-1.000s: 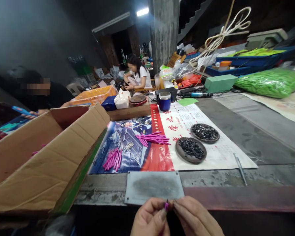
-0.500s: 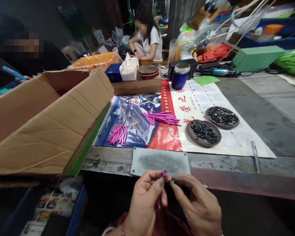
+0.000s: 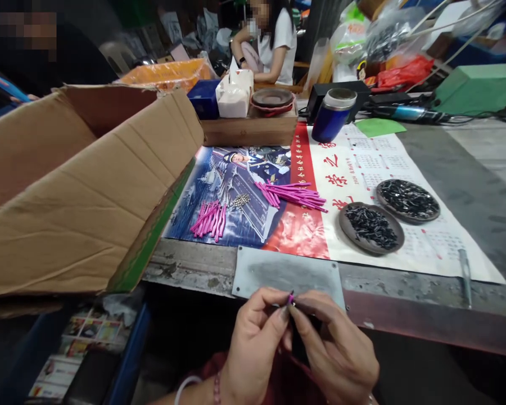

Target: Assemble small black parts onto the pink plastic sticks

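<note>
Between the thumb and forefinger of my left hand [image 3: 259, 334] is a pink stick [image 3: 290, 298] with a dark tip; most of its length is hidden by the fingers. My right hand [image 3: 335, 343] is pinched against the same end, closed on a tiny piece too small to name. Both sets of fingertips meet just in front of a grey metal plate [image 3: 287, 273] at the table edge. Beyond it lie a bunch of pink sticks [image 3: 209, 220], a second pink bunch [image 3: 297, 196] and a small pile of metallic bits [image 3: 239, 201].
Two dark dishes [image 3: 371, 228] [image 3: 408, 201] hold thin black pieces. A metal pen-like tool [image 3: 465, 278] lies at right on the calendar poster [image 3: 388, 152]. An open cardboard box [image 3: 93, 191] fills the left. Behind stand a blue jar [image 3: 333, 118] and a tissue box [image 3: 235, 94]. Two people sit beyond.
My right fingertips have come in against the pink stick's end, closing the small gap to my left fingers. The camera view has shifted, so the table appears moved.
</note>
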Available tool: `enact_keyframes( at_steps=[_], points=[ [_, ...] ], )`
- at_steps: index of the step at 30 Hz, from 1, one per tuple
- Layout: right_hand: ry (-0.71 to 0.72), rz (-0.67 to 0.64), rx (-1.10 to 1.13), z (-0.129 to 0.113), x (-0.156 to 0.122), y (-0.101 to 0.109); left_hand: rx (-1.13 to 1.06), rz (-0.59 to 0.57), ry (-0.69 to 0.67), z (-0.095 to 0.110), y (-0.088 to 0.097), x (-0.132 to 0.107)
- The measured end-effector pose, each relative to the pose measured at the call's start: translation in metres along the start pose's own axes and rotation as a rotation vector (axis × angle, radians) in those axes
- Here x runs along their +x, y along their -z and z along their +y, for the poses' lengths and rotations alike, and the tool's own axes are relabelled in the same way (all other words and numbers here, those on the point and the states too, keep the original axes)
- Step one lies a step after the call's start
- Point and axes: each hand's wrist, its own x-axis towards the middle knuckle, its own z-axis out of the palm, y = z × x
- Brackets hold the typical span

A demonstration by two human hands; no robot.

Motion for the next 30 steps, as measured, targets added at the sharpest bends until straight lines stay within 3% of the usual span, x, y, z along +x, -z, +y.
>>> enact_keyframes(
  at_steps=[6, 12, 16, 22, 30],
  points=[
    [-0.102, 0.04, 0.035, 0.003, -0.016, -0.007, 0.005, -0.054, -0.107, -0.01, 0.002, 0.0],
    [-0.215, 0.112, 0.246, 0.007, -0.027, -0.017, 0.067, -0.108, -0.225, -0.014, 0.001, -0.003],
    [-0.184, 0.097, 0.36, 0.005, -0.025, -0.011, 0.178, -0.094, -0.332, -0.014, -0.001, -0.01],
    [-0.109, 0.071, 0.541, 0.0, -0.024, -0.001, 0.139, -0.138, -0.338, -0.009, -0.007, -0.018],
    [-0.192, 0.172, 0.33, 0.001, -0.034, -0.009, 0.272, -0.086, -0.415, -0.008, -0.008, -0.015]
  ],
)
